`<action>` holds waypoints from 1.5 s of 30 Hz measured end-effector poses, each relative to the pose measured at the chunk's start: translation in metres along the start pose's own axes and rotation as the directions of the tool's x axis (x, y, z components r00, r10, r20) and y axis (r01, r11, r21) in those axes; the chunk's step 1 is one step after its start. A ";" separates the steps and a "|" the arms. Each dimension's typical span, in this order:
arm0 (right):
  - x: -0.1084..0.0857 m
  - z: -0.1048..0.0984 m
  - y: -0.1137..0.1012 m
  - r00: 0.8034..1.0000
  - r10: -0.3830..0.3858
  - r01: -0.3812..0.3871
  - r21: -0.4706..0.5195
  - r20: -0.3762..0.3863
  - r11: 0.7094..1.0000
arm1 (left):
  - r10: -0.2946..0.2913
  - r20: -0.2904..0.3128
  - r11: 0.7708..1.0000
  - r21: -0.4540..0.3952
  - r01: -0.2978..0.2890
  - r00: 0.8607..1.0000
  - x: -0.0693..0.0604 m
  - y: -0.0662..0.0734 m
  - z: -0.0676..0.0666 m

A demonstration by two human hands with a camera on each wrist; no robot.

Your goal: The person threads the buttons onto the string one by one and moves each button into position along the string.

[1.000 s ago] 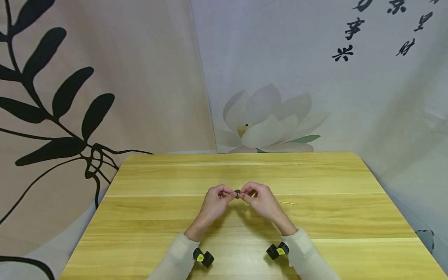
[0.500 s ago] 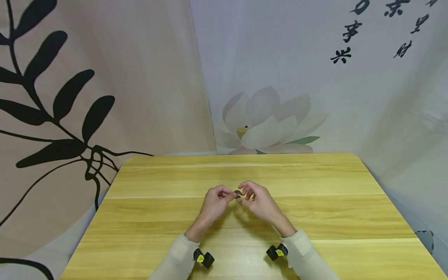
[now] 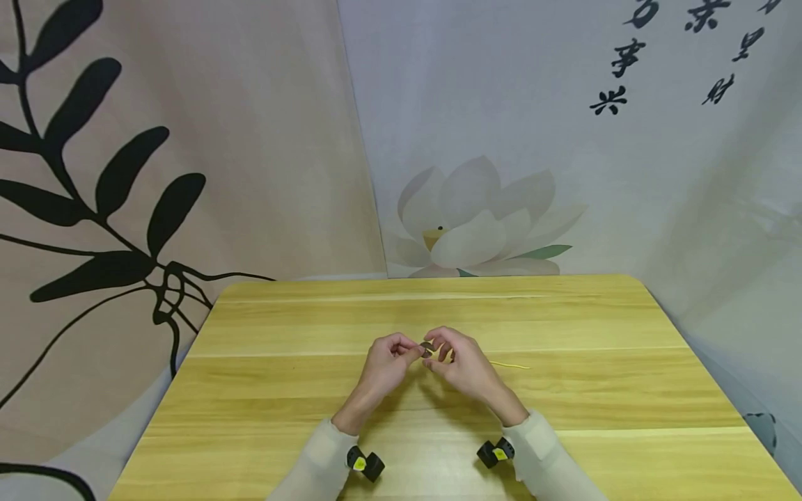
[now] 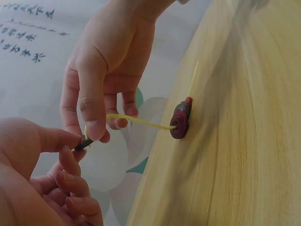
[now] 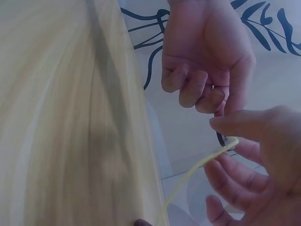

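In the head view my left hand (image 3: 385,362) pinches a small dark button (image 3: 426,349) between thumb and forefinger. A yellow cord (image 5: 190,172) bends at this button in the right wrist view. My right hand (image 3: 464,362) is close on the other side, its thumb and forefinger spread apart around the button; whether they touch it is unclear. From there the cord runs to a maroon button (image 4: 179,126) on the table, strung beside a grey-brown button (image 4: 183,109) and a red piece (image 4: 189,100). The cord's tail extends beyond them.
The wooden table (image 3: 282,417) spans the area under both hands. Behind its far edge hangs a backdrop (image 3: 476,104) with a lotus, dark leaves and writing. Each sleeve carries a small black wrist camera (image 3: 365,463).
My right thumb and forefinger have parted from their pinch at the button. My left hand keeps holding the button in nearly the same place.
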State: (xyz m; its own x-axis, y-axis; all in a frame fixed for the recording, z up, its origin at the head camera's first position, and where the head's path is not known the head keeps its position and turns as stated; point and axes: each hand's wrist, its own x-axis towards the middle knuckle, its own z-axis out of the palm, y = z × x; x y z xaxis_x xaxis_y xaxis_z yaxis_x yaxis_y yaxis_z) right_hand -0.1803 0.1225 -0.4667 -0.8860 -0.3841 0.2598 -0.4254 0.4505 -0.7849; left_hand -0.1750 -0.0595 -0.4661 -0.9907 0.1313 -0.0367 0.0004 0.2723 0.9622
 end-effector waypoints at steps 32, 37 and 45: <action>0.000 0.008 0.010 0.986 -0.146 0.139 -0.091 -0.076 0.986 | -0.009 0.015 1.000 -0.008 0.009 1.000 -0.001 -0.002 0.001; 0.000 0.007 0.009 0.989 -0.129 0.122 -0.088 -0.069 0.989 | -0.007 0.013 1.000 -0.003 0.007 1.000 -0.002 -0.002 0.000; 0.000 0.007 0.008 0.993 -0.092 0.085 -0.097 -0.067 0.992 | -0.011 -0.002 1.000 0.008 0.011 1.000 0.001 -0.002 -0.002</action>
State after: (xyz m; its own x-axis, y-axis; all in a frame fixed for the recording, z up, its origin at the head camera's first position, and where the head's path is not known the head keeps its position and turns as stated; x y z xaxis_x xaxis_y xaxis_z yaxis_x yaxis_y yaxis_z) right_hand -0.1824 0.1207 -0.4768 -0.8536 -0.3687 0.3681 -0.5152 0.4926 -0.7014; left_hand -0.1759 -0.0619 -0.4679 -0.9909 0.1265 -0.0471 -0.0096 0.2818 0.9594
